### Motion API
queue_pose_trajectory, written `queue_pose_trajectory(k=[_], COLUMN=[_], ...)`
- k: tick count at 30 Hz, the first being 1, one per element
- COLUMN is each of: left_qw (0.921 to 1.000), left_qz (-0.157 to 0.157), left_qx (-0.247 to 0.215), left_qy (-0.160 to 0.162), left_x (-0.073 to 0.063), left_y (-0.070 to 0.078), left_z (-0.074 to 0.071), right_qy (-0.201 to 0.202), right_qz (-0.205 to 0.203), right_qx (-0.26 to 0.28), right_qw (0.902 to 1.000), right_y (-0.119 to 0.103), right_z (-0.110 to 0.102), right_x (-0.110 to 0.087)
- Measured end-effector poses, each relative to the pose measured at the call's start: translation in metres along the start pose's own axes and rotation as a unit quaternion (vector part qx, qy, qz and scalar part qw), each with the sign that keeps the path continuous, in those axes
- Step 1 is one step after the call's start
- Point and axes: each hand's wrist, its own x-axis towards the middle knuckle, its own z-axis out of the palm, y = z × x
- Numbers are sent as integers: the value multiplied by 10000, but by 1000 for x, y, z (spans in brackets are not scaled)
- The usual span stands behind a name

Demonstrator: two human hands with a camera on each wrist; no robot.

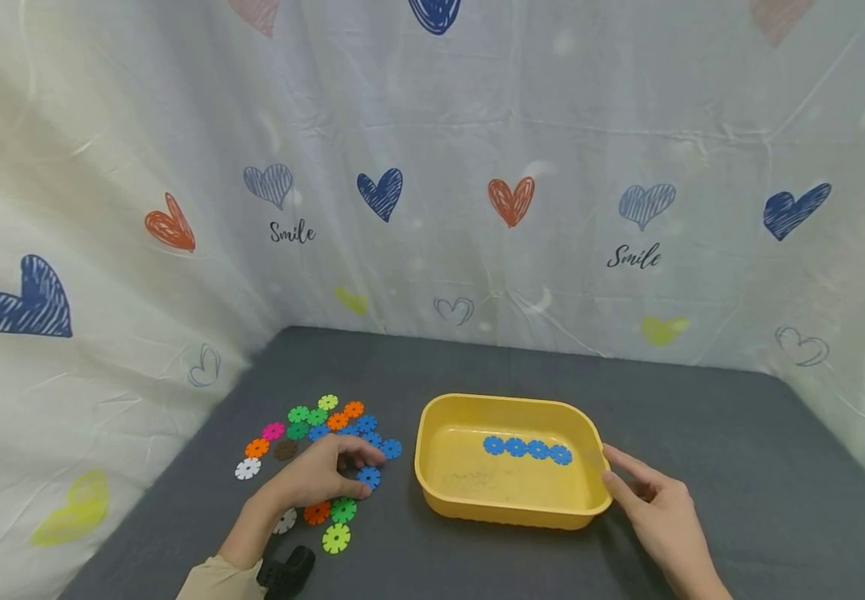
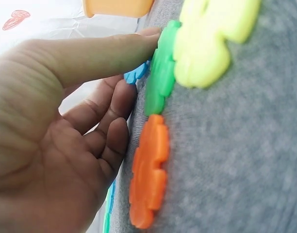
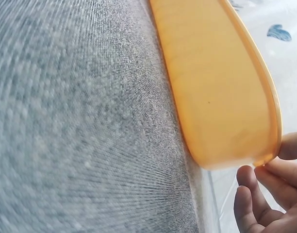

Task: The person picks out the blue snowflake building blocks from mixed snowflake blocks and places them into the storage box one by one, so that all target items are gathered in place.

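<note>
On the left of the table my left hand (image 1: 320, 475) has its thumb and fingers at the edges of a blue notched plastic disc (image 1: 368, 477), pinching it close to the cloth. In the left wrist view that blue disc (image 2: 135, 74) shows between thumb and fingers, partly hidden. My right hand (image 1: 653, 504) holds the right end of a yellow plastic basin (image 1: 507, 514) by its rim, thumb and fingers on the wall. Inside the basin lies a row of several blue discs (image 1: 527, 448), edge to edge. The right wrist view shows fingertips (image 3: 245, 174) at the basin's corner.
Loose notched discs in several colours surround my left hand: a pink one (image 1: 273, 431), a white one (image 1: 248, 468), a yellow-green one (image 1: 337, 538) and more. Dark grey cloth (image 1: 740, 467) covers the table. A heart-printed curtain (image 1: 447, 250) hangs behind and at the sides.
</note>
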Motion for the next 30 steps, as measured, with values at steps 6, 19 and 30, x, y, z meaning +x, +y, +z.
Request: queue_pose_trajectory(k=[6, 19, 30], left_qw=[9999, 9999, 9996], left_qz=[106, 44, -2], left_qx=[25, -19, -6], left_qy=[44, -126, -277], left_x=[0, -2, -3], left_y=[-1, 0, 1], left_z=[0, -2, -5], right_qy=[-1, -27, 5], right_qz=[28, 103, 93], right_qx=[-9, 60, 11], right_qw=[10000, 9999, 10000], right_y=[0, 0, -3], right_z=[0, 0, 0], right_x=[0, 1, 0])
